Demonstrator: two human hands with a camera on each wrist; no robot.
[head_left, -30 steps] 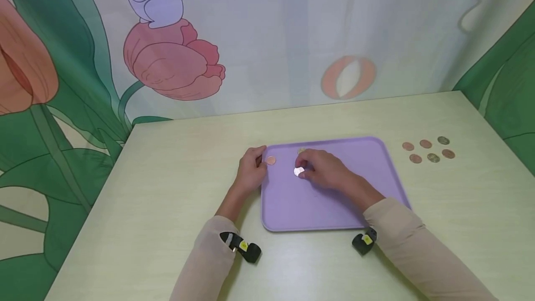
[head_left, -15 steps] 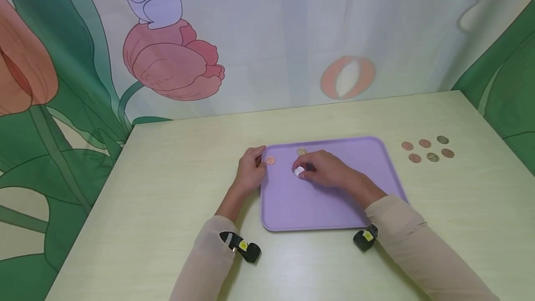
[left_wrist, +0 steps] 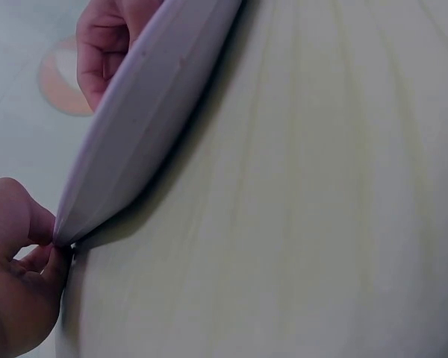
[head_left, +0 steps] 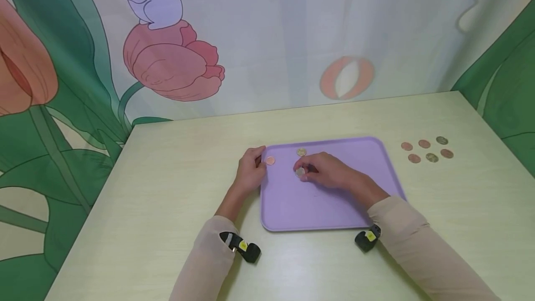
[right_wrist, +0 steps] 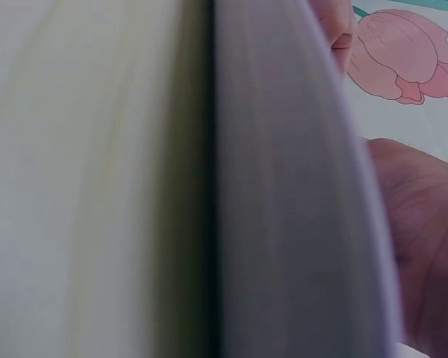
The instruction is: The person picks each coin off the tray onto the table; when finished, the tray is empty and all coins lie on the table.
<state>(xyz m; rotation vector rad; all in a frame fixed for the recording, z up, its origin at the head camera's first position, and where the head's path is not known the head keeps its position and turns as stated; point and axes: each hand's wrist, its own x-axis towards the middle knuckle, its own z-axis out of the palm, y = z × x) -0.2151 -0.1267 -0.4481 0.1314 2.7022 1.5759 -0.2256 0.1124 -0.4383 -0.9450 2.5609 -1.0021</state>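
Note:
A purple tray point(head_left: 309, 206) lies on the table in the head view. At its left edge my left hand point(head_left: 249, 171) pinches the rim; the left wrist view shows thumb and fingers point(left_wrist: 41, 257) meeting there. Over the tray's left half, my right hand point(head_left: 323, 171) holds a silver-coloured coin point(head_left: 299, 172) between thumb and fingertips. I cannot tell whether that coin touches the tray. A copper coin point(head_left: 270, 160) lies inside the tray near my left fingers, and a gold-coloured coin point(head_left: 301, 152) is by the far rim. In the right wrist view the tray's side hides most of my right hand point(right_wrist: 425, 231).
To the right of the tray, several copper and brass-coloured coins point(head_left: 424, 144) lie in two rows on the pale wooden table point(head_left: 188, 166). A printed curtain point(head_left: 271, 36) hangs behind the table's far edge. Each wrist carries a small black camera point(head_left: 251, 252).
The silver-coloured coin has turned slightly in my right fingers, and its bright glare has dulled. My right hand has shifted a little to the right. The left hand stays on the rim.

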